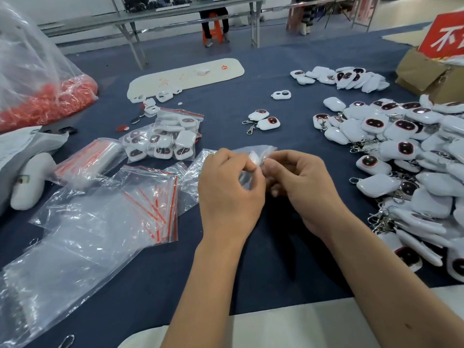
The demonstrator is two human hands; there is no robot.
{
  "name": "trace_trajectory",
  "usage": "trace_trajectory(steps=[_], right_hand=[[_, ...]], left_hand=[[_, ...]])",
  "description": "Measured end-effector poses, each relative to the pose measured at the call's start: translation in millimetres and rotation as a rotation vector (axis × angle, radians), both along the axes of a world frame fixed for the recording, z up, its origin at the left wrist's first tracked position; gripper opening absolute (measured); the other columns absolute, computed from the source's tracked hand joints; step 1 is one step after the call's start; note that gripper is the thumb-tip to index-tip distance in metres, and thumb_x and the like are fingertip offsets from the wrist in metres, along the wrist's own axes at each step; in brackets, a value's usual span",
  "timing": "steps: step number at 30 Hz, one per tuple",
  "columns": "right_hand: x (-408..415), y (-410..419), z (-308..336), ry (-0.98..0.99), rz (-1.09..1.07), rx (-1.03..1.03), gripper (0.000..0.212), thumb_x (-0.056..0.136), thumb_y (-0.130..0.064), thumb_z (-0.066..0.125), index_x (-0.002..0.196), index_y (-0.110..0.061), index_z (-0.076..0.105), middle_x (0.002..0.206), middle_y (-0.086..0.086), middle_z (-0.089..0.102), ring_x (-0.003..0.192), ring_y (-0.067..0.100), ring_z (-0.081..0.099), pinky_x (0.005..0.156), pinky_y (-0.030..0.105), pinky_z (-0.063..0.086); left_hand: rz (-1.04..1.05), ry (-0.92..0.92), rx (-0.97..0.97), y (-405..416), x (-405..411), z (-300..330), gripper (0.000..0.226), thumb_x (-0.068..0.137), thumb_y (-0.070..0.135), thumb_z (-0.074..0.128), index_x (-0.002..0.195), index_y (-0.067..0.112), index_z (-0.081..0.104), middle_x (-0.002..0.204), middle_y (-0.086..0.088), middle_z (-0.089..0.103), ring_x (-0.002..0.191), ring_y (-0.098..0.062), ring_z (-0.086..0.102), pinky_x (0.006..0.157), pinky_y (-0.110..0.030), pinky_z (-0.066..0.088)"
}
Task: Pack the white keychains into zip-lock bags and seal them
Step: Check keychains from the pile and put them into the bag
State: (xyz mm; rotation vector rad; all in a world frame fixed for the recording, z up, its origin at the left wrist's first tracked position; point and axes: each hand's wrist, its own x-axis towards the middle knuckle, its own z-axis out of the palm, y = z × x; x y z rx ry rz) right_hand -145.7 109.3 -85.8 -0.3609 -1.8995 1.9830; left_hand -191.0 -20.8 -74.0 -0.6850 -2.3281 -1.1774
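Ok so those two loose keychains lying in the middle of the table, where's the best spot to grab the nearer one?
Probably by its white body, pinched across the two long edges from above. It lies flat on the cloth, apart from its neighbour, so fingers can close on both sides. The metal clasp trails off toward the left and looks thin and floppy, a poorer grip. Both hands are busy with a bag now.

Both hands cover most of the zip-lock bag (253, 151), and what it holds blurs to a white patch. The keychain heap (411, 156) at the table's right edge, the red sign (444, 36) and the red-filled sack (37, 71) run out of frame.
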Motion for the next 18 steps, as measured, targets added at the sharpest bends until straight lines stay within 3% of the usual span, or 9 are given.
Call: trace_trajectory(steps=[3,5,8,10,13,16,18], right_hand=[[3.0,-4.3,2.3,0.054,0.262,-0.099,0.027,0.109,-0.003,0.048,0.120,-0.002,0.072,0.110,0.025,0.075,0.097,0.030,0.070,0.090,0.045,0.059],[2.6,-8.4,4.2,0.099,0.255,-0.150,0.030,0.107,0.002,0.048,0.126,-0.004,0.071,0.115,0.023,0.074,0.101,0.034,0.069,0.089,0.044,0.060],[1.9,-9.5,5.4,0.209,-0.076,-0.010,0.027,0.102,0.007,0.054,0.110,-0.007,0.075,0.102,0.012,0.079,0.091,0.025,0.075,0.070,0.032,0.059],[3.5,-4.9,3.7,0.171,-0.406,0.272,0.020,0.099,-0.001,0.059,0.102,-0.012,0.075,0.097,0.000,0.079,0.093,0.021,0.074,0.077,0.036,0.058],[10.3,10.7,3.0,-0.100,-0.785,0.817,0.022,0.092,-0.010,0.065,0.112,-0.017,0.073,0.112,0.001,0.073,0.118,0.031,0.056,0.097,0.041,0.041],[14.5,27.3,1.3,-0.495,-0.764,1.030,0.049,0.088,-0.011,0.068,0.136,-0.020,0.062,0.146,0.014,0.051,0.145,0.040,0.029,0.112,0.054,0.027],[16.1,33.3,2.7,-0.710,-0.669,1.065,0.057,0.088,-0.014,0.065,0.143,-0.021,0.053,0.155,0.019,0.041,0.151,0.045,0.019,0.118,0.057,0.020]], left_hand=[[0.006,0.006,0.065,-0.4,-0.8,0.3,0.015,0.083,0.009,0.074,0.071,0.013,0.065,0.080,0.004,0.058,0.069,-0.013,0.051,0.063,-0.020,0.040],[0.036,0.024,0.118,-0.5,-0.9,2.1,0.018,0.082,0.007,0.074,0.068,0.013,0.064,0.078,0.003,0.057,0.066,-0.009,0.050,0.061,-0.012,0.037],[0.108,0.014,0.210,-1.1,-3.0,2.9,0.019,0.079,0.004,0.072,0.065,0.012,0.061,0.074,0.000,0.057,0.067,-0.010,0.053,0.060,-0.012,0.036],[0.149,-0.006,0.264,-1.3,-4.3,2.1,0.019,0.079,0.003,0.071,0.065,0.011,0.061,0.072,-0.001,0.058,0.064,-0.012,0.054,0.059,-0.014,0.037],[0.140,-0.069,0.330,-1.5,-4.7,1.9,0.017,0.081,0.005,0.071,0.067,0.011,0.063,0.071,-0.001,0.061,0.063,-0.013,0.056,0.060,-0.015,0.041],[0.082,-0.180,0.329,-1.8,-4.6,1.6,0.019,0.084,0.011,0.073,0.067,0.014,0.063,0.066,0.003,0.062,0.059,-0.012,0.058,0.061,-0.022,0.045],[-0.078,-0.333,0.342,-0.8,-3.4,0.9,0.023,0.088,0.020,0.071,0.069,0.011,0.063,0.062,0.004,0.064,0.055,-0.014,0.064,0.060,-0.032,0.053]])
